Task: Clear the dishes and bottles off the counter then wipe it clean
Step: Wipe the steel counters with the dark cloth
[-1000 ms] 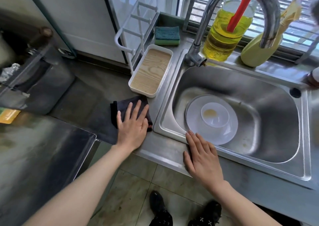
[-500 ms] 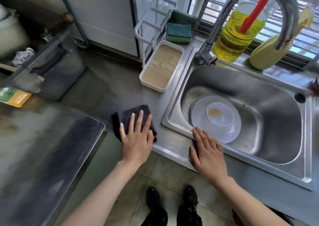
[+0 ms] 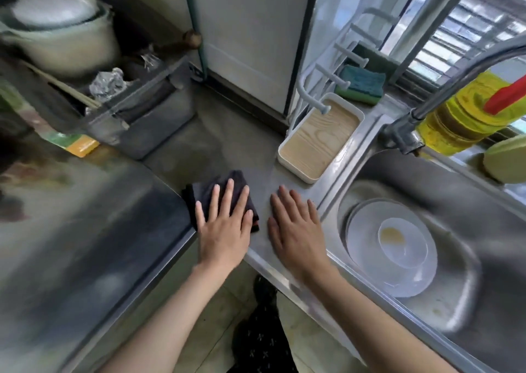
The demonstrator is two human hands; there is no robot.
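A dark folded cloth (image 3: 209,192) lies on the steel counter (image 3: 227,145) near its front edge. My left hand (image 3: 225,224) presses flat on the cloth, fingers spread. My right hand (image 3: 296,227) rests flat on the bare counter just right of it, left of the sink rim, holding nothing. In the steel sink (image 3: 469,202) a white plate (image 3: 364,247) carries a small white bowl (image 3: 402,240) with a yellowish stain. A yellow oil bottle (image 3: 461,116) with a red handle stands behind the tap.
A white tray with a wooden base (image 3: 318,142) and a white rack stand on the counter behind my hands. A green sponge (image 3: 361,85) lies by the window. The tap (image 3: 404,136) arches over the sink. A grey bin (image 3: 142,116) and a pot (image 3: 59,31) sit at left.
My right hand left the sink's front rim and moved left onto the counter beside the cloth. My left hand slid the cloth toward the counter's front-left edge. The view turned left.
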